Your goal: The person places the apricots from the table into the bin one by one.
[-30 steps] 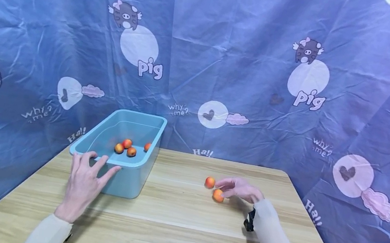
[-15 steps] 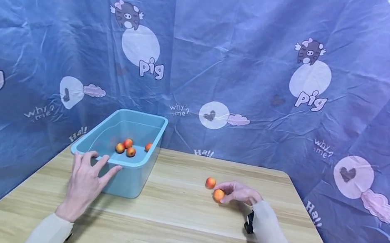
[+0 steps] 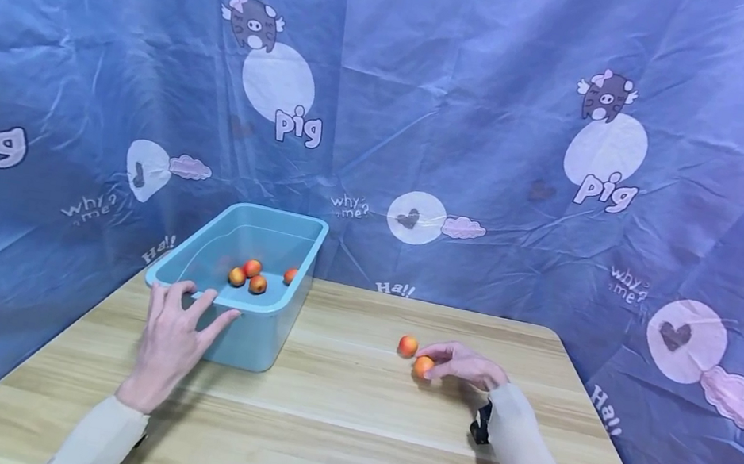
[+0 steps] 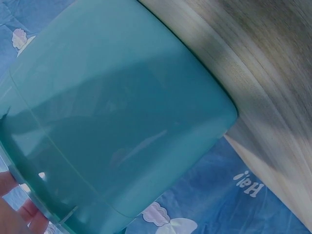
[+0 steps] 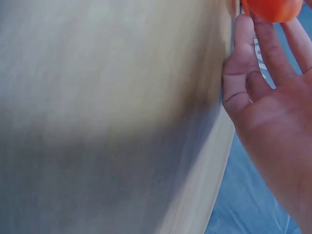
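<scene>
A light-blue plastic bin stands at the left of the table, with several small red-and-yellow round fruits on its floor. My left hand holds the bin's near rim, fingers hooked over the edge and thumb spread along the outer wall. In the left wrist view, the bin's wall fills most of the picture. Right of the bin, my right hand pinches an orange-red fruit at table level. A second red fruit lies just behind it. The right wrist view shows an orange fruit at the fingertips.
Everything stands on a light wood-grain table. Blue fabric printed with pigs and clouds hangs close behind the table and along both sides. A dark strap piece sits at the right wrist.
My right thumb and fingers have come together around the nearer fruit. The left hand stays on the bin's rim. The head view has shifted slightly.
</scene>
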Demonstrator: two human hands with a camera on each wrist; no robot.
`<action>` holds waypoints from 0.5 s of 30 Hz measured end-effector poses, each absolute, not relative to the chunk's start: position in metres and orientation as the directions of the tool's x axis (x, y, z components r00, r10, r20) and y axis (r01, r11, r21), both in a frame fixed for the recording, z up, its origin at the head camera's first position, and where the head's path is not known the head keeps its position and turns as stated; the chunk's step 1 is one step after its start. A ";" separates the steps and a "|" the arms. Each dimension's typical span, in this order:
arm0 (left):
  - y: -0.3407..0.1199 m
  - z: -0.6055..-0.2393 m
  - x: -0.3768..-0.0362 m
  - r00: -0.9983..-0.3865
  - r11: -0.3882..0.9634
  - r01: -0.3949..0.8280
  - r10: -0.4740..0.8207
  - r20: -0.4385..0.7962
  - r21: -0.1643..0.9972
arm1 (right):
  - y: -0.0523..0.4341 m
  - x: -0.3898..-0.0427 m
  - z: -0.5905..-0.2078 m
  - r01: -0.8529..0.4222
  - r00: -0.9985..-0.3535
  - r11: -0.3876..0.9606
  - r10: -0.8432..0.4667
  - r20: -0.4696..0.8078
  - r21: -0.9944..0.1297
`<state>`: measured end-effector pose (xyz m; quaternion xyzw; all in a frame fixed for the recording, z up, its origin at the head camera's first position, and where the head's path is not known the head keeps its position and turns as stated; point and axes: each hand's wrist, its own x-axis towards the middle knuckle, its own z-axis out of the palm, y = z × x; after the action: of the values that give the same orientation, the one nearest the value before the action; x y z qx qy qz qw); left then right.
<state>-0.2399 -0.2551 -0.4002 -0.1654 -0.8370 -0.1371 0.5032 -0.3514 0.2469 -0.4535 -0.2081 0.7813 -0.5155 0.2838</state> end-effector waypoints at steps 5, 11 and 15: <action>-0.254 -0.401 -0.241 -0.417 0.910 0.411 0.126 0.900 0.063 | 0.249 -0.351 -0.452 -0.013 -0.765 0.378 -0.600 -0.234 -0.926; -0.253 -0.401 -0.239 -0.414 0.909 0.411 0.113 0.903 0.075 | 0.246 -0.350 -0.449 -0.023 -0.754 0.327 -0.626 -0.198 -0.945; -0.252 -0.401 -0.239 -0.425 0.908 0.411 0.116 0.898 0.078 | 0.239 -0.351 -0.445 -0.012 -0.731 0.276 -0.659 -0.180 -0.961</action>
<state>-0.2393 -0.2524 -0.4006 -0.1584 -0.8316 -0.1442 0.5124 -0.3506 0.2393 -0.4447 -0.2253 0.7442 -0.5581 0.2897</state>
